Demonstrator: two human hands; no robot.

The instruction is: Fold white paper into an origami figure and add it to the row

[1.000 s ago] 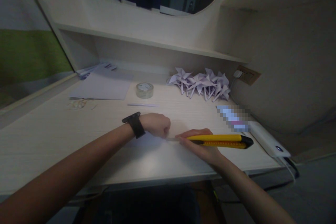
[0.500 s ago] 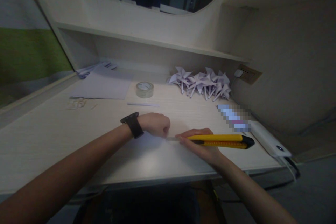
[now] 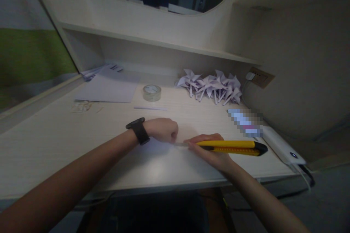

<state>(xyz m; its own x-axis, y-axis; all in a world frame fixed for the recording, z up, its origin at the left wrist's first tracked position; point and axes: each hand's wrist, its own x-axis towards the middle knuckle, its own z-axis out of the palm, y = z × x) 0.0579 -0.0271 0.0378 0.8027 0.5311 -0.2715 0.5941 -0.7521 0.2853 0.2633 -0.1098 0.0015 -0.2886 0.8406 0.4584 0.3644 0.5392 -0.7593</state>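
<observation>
My left hand (image 3: 163,130), a dark watch (image 3: 139,130) on its wrist, is closed low over the desk. What its fingers grip is hidden from this side. To its right, my right hand (image 3: 210,150) is closed around a yellow box cutter (image 3: 232,145) with a black end cap. The cutter lies sideways, its thin tip pointing left and reaching close to the left hand's fingers. I cannot tell whether the tip touches anything there. A thin white paper stick (image 3: 150,108) lies on the desk just beyond the left hand.
Behind the stick stands a roll of clear tape (image 3: 152,93). White paper sheets (image 3: 109,87) lie at the left, small rubber bands (image 3: 82,107) before them. Several paper pinwheels (image 3: 210,85) are heaped at the back right. A phone (image 3: 243,122) and a white power strip (image 3: 283,145) edge the right side.
</observation>
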